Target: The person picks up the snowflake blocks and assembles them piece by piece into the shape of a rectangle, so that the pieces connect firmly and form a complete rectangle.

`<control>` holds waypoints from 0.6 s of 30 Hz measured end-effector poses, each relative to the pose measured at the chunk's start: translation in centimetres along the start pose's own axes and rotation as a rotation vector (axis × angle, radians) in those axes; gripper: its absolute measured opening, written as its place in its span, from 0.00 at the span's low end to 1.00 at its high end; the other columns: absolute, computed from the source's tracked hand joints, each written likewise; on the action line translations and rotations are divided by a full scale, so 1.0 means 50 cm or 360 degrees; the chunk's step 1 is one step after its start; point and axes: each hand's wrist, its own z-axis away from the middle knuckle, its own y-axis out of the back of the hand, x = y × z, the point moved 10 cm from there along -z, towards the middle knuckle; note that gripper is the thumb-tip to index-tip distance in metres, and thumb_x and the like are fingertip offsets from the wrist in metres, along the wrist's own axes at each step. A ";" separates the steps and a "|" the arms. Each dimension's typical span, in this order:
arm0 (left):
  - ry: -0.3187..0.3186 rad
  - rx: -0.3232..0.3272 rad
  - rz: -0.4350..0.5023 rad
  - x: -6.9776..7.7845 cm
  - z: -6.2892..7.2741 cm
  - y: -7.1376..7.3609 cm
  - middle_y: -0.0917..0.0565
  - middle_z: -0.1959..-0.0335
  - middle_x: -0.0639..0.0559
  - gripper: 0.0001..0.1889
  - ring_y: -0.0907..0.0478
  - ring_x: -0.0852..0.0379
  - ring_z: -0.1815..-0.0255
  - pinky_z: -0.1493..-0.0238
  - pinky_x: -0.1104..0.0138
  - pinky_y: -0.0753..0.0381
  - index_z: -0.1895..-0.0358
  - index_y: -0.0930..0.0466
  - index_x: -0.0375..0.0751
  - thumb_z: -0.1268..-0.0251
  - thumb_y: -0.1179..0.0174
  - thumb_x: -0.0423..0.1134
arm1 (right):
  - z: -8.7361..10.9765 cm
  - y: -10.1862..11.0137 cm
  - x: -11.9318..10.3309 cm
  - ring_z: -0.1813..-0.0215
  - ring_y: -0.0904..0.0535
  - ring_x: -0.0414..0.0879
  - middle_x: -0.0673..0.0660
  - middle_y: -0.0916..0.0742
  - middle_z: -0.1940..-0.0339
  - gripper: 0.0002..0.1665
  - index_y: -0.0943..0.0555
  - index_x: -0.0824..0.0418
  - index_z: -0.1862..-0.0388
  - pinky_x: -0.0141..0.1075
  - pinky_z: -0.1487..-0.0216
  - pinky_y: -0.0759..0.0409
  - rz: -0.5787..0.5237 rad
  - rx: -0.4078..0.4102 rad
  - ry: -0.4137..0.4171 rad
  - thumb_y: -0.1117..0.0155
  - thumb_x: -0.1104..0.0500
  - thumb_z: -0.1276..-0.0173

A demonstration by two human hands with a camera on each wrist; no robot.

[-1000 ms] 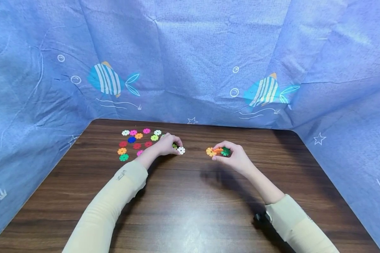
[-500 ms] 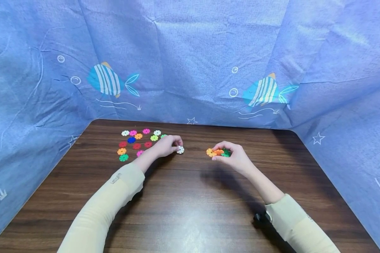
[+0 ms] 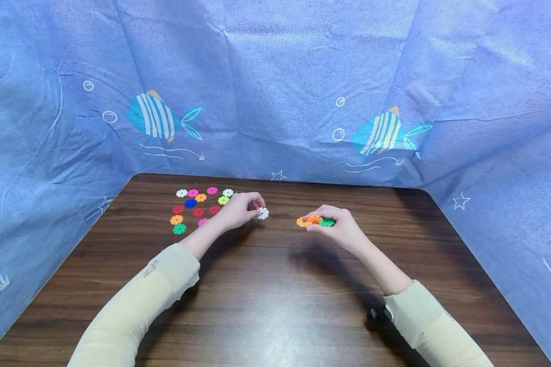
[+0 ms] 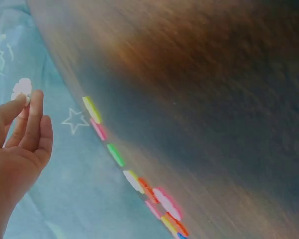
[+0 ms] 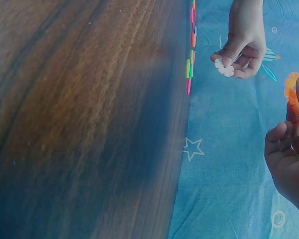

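My left hand pinches a white snowflake disc between thumb and fingertips, raised over the table. The left wrist view shows the same white disc at the fingertips. To the right, my right hand grips a short chain of joined snowflake discs. A light orange disc forms its left end, a deeper orange disc sits in the middle and a green disc is at the right. Fingers partly cover the chain. A gap separates the white disc from the orange end.
Loose snowflake discs lie spread at the table's back left, among them a blue disc, a green disc and a red disc. Behind the brown table hangs a blue fish-print cloth.
My left hand has lifted slightly with the white disc, and its forearm has swung left. The chain in my right hand has turned a little; that arm stays nearly still.
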 end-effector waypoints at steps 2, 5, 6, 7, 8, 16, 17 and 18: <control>-0.0001 0.0027 -0.0008 0.007 0.004 0.008 0.19 0.74 0.53 0.04 0.23 0.59 0.72 0.65 0.67 0.24 0.65 0.21 0.42 0.42 0.36 0.31 | 0.000 0.000 -0.002 0.60 0.20 0.38 0.54 0.13 0.61 0.13 0.15 0.61 0.58 0.32 0.62 0.21 0.0003 0.0001 -0.0007 0.29 0.60 0.43; -0.0003 0.0071 0.0012 0.019 0.010 0.019 0.19 0.74 0.53 0.04 0.23 0.59 0.72 0.65 0.66 0.23 0.65 0.21 0.42 0.42 0.36 0.32 | -0.001 -0.001 0.001 0.62 0.20 0.37 0.54 0.13 0.61 0.13 0.15 0.60 0.57 0.33 0.64 0.20 -0.0007 -0.0004 -0.0039 0.29 0.59 0.42; -0.0003 0.0085 0.0024 0.024 0.012 0.023 0.19 0.74 0.53 0.03 0.23 0.59 0.72 0.65 0.66 0.23 0.65 0.21 0.42 0.42 0.36 0.32 | -0.002 -0.001 0.003 0.63 0.20 0.37 0.54 0.13 0.61 0.13 0.15 0.60 0.57 0.33 0.64 0.20 -0.0013 -0.0005 -0.0052 0.29 0.60 0.42; -0.0003 0.0097 0.0038 0.028 0.014 0.026 0.18 0.73 0.53 0.03 0.23 0.60 0.72 0.66 0.66 0.23 0.65 0.21 0.42 0.41 0.37 0.32 | -0.002 -0.002 0.003 0.63 0.20 0.37 0.54 0.13 0.61 0.13 0.15 0.60 0.57 0.34 0.65 0.20 -0.0016 -0.0005 -0.0059 0.29 0.60 0.42; -0.0003 0.0108 0.0055 0.033 0.016 0.030 0.18 0.73 0.53 0.03 0.23 0.60 0.72 0.66 0.66 0.23 0.65 0.21 0.42 0.41 0.37 0.32 | -0.002 -0.002 0.003 0.64 0.21 0.37 0.54 0.13 0.61 0.13 0.15 0.59 0.57 0.34 0.65 0.20 -0.0014 -0.0005 -0.0061 0.29 0.61 0.42; -0.0004 0.0219 0.0130 0.074 0.037 0.055 0.16 0.72 0.52 0.06 0.22 0.60 0.72 0.65 0.66 0.23 0.61 0.19 0.41 0.42 0.36 0.32 | -0.003 -0.006 -0.016 0.63 0.21 0.38 0.55 0.13 0.61 0.13 0.17 0.61 0.57 0.28 0.64 0.22 0.0002 0.0006 0.0005 0.30 0.64 0.42; -0.0004 0.0240 0.0148 0.078 0.040 0.058 0.16 0.72 0.52 0.06 0.22 0.60 0.72 0.66 0.66 0.23 0.61 0.18 0.41 0.42 0.36 0.32 | -0.003 -0.007 -0.018 0.63 0.21 0.38 0.56 0.13 0.61 0.13 0.17 0.61 0.57 0.28 0.63 0.22 -0.0004 0.0003 0.0006 0.30 0.64 0.42; -0.0003 0.0263 0.0165 0.083 0.044 0.061 0.16 0.72 0.52 0.06 0.22 0.60 0.72 0.66 0.66 0.23 0.61 0.18 0.41 0.42 0.36 0.32 | -0.004 -0.009 -0.020 0.62 0.21 0.39 0.56 0.13 0.61 0.13 0.17 0.62 0.57 0.28 0.62 0.22 -0.0010 0.0002 0.0008 0.30 0.64 0.42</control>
